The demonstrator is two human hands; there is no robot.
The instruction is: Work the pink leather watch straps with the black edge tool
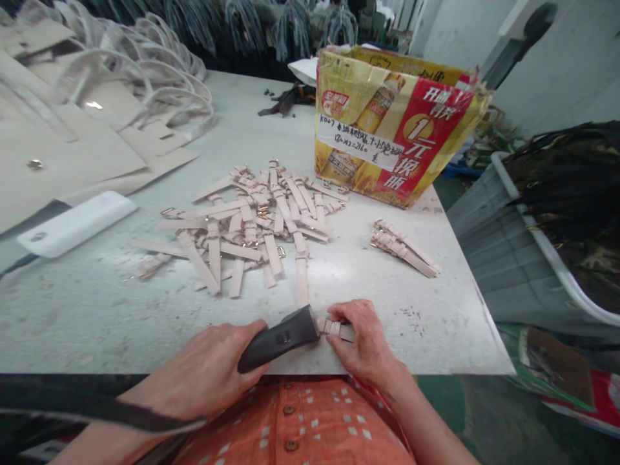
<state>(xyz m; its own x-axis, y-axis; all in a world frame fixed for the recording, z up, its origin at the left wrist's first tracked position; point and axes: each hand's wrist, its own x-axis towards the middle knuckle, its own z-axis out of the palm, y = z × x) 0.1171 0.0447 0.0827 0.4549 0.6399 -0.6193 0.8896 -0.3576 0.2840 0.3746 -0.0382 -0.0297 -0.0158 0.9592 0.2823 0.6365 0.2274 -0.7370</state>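
My left hand is closed round a black hand tool with a cord trailing off to the left. The tool's tip touches a small beige strap at the table's near edge. My right hand pinches that strap and holds it against the table. A loose heap of beige straps with metal buckles lies just beyond my hands. A smaller, neat bundle of the same straps lies to the right of the heap.
A yellow and red cardboard box stands at the back right. Beige bag panels with handles cover the left side, beside a white flat block. A grey crate with dark material sits off the table's right edge.
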